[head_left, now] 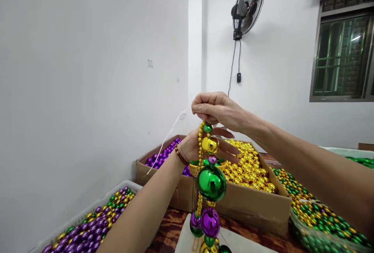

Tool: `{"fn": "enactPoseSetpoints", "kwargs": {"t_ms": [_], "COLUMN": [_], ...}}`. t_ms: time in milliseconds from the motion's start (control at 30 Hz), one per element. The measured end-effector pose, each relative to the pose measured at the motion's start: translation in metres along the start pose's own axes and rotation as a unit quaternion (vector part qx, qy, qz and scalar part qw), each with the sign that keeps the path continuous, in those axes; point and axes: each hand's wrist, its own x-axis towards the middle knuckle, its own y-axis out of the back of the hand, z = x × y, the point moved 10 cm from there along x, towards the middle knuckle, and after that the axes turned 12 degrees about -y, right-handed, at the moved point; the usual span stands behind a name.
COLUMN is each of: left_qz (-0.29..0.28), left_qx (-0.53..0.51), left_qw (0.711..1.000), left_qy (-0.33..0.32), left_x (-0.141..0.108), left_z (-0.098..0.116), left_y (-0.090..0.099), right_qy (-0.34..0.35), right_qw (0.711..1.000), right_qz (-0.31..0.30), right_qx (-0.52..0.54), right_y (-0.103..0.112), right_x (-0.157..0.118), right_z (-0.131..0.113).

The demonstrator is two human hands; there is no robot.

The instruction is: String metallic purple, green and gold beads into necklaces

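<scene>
Both hands are up in the middle of the view, and the right hand [214, 107] is the one on top, fingers curled and pinched tight around the upper end of a string of beads [212, 183]. Just below it, the left hand [192, 144] reaches in behind the beads, its fingers spread wide and pointing right; whether any finger touches the string, I can't tell.

Here's the key line: the string hangs straight down from the right hand, long axis upright, with its upper stretch passing in front of the left palm and fingers. So the right hand has the top, and the left sits close behind. A strand of small gold beads runs down beside the bigger balls, and the lower end drops out of view.

A white cord [172, 127] trails leftward and down from the right hand, and a brown bracelet [181, 155] circles the left wrist. Beyond the hands, a yellow basket [194, 170] sits between purple beads [166, 153] and gold beads [248, 167] in cardboard, all on the patterned table [169, 225]. Out left, a white tray [122, 185] of mixed beads; high on the wall, a black fan [248, 6].
</scene>
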Motion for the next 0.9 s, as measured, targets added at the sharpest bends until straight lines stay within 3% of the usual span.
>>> {"fn": "enactPoseSetpoints", "kwargs": {"t_ms": [100,233,400,533,700,767,900], "left_qz": [0.0,0.053,0.114,0.201,0.269,0.279,0.267], "left_qx": [-0.033,-0.032,0.078,0.238,0.37,0.356,0.238], "left_qw": [0.999,0.997,0.99,0.949,0.887,0.888,0.93], "left_qy": [-0.025,-0.037,-0.033,-0.041,-0.065,-0.084,-0.087], "left_x": [-0.001,-0.009,-0.024,-0.04,-0.053,-0.056,-0.062], "left_z": [-0.007,-0.016,-0.014,-0.004,0.01,0.012,0.002], "left_y": [-0.001,0.016,0.038,0.051,0.047,0.045,0.044], "right_qy": [-0.019,-0.06,-0.107,-0.108,-0.088,-0.08,-0.045], "right_qw": [1.0,0.994,0.975,0.958,0.947,0.95,0.96], "right_qz": [-0.01,0.003,0.032,0.029,-0.015,-0.017,0.006], "right_qx": [-0.017,-0.089,-0.191,-0.264,-0.31,-0.301,-0.277], "right_y": [0.003,0.005,0.009,0.006,-0.017,-0.023,-0.027], "right_x": [-0.005,-0.007,-0.007,-0.007,-0.003,0.0,0.004], "right_z": [0.01,0.025,0.049,0.066,0.072,0.072,0.068]}}
